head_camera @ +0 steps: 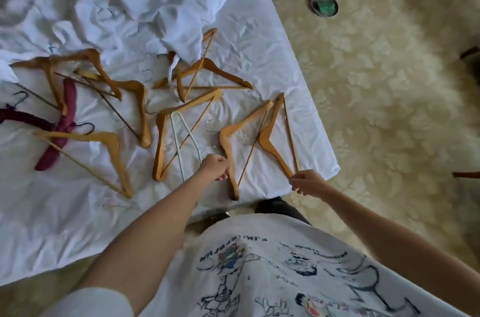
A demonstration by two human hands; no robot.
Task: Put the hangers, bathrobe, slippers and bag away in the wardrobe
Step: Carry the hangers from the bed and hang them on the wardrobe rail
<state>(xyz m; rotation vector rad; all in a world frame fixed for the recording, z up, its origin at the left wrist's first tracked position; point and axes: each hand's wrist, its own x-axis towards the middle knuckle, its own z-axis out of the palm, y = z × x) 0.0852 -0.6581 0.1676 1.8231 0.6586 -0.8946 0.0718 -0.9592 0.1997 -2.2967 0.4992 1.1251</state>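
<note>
Pinching hangers on the bed (298,62): left hand (215,167) grips one hanger (228,140), right hand (307,183) another's (272,140) tip (both near the edge). Risk: hooks snag w/ neighbors, dragging the pile (104,98) off.

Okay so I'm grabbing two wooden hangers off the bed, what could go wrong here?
The two wooden hangers overlap, so lifting with the right hand may drag the one the left hand grips. Their hooks could snag the sheet. The white wire hanger nearby might tangle.
</note>
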